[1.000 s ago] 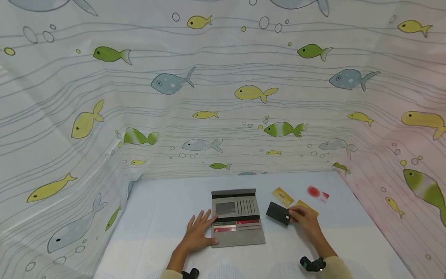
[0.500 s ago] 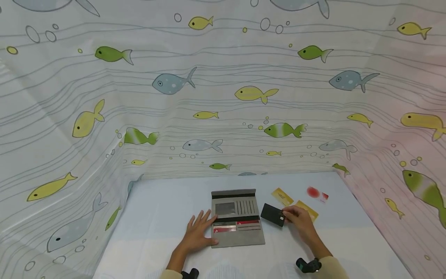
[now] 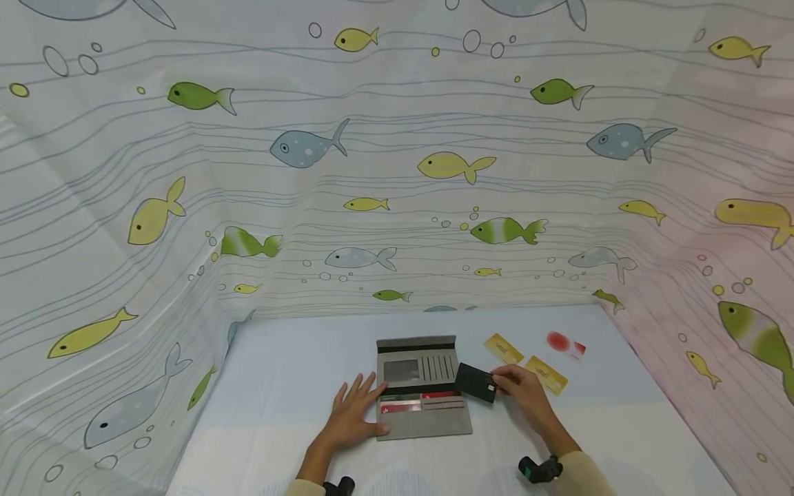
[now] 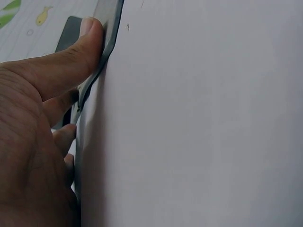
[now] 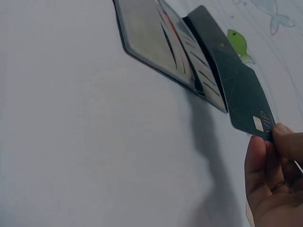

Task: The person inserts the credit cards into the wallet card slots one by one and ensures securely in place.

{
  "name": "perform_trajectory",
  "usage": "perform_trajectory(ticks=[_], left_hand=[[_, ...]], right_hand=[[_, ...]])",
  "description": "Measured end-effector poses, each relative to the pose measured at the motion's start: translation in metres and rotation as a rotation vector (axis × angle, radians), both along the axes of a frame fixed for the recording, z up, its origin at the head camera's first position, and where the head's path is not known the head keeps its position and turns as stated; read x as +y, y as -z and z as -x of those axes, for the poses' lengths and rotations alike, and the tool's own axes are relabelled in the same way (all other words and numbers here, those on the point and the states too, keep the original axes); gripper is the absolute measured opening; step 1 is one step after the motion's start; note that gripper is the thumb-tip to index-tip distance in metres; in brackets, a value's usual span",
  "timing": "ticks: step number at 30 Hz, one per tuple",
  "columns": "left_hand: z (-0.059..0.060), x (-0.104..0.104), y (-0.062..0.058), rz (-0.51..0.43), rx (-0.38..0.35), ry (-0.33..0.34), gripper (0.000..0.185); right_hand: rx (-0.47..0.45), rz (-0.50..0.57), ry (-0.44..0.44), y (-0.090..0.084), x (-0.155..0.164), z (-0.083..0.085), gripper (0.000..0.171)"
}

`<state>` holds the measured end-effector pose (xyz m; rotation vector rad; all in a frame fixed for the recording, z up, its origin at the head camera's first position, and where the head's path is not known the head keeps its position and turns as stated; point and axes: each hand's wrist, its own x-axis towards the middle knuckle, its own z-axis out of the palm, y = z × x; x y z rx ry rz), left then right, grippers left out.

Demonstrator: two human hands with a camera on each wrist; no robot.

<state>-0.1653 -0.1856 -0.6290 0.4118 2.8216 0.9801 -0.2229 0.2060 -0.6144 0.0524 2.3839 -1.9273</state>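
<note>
A grey wallet (image 3: pixel 428 426) lies unfolded on the table, with red-and-white cards in its lower slots and a row of slits in its upper half. My left hand (image 3: pixel 350 419) rests at its left edge, fingers spread; the thumb lies on the wallet's lower part, also in the left wrist view. My right hand (image 3: pixel 527 396) pinches a black card (image 3: pixel 476 383) by its right end, between thumb and fingers. The card's far end reaches over the wallet's right edge by the slits. In the right wrist view the card (image 5: pixel 248 99) shows a chip and "VIP" lettering.
Two yellow cards (image 3: pixel 504 349) (image 3: pixel 546 375) lie right of the wallet, beyond my right hand. A red-and-white card (image 3: pixel 566 344) is farther right. Fish-patterned cloth (image 3: pixel 397 227) hangs around the back and sides of the white table (image 3: pixel 279 372).
My right hand has moved left with the black card, bringing it from beside the wallet to over its right edge. The left hand and the wallet have stayed in place.
</note>
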Motion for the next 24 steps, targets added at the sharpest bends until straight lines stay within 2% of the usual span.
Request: perform_trajectory(ticks=[17, 24], left_hand=[[0.003, 0.001, 0.001, 0.014, 0.015, -0.002, 0.090], [0.003, 0.000, 0.001, 0.015, 0.010, 0.002, 0.090]], right_hand=[[-0.002, -0.062, -0.065, -0.002, -0.026, 0.012, 0.012], [-0.004, -0.039, -0.120, -0.001, -0.038, 0.014, 0.012]])
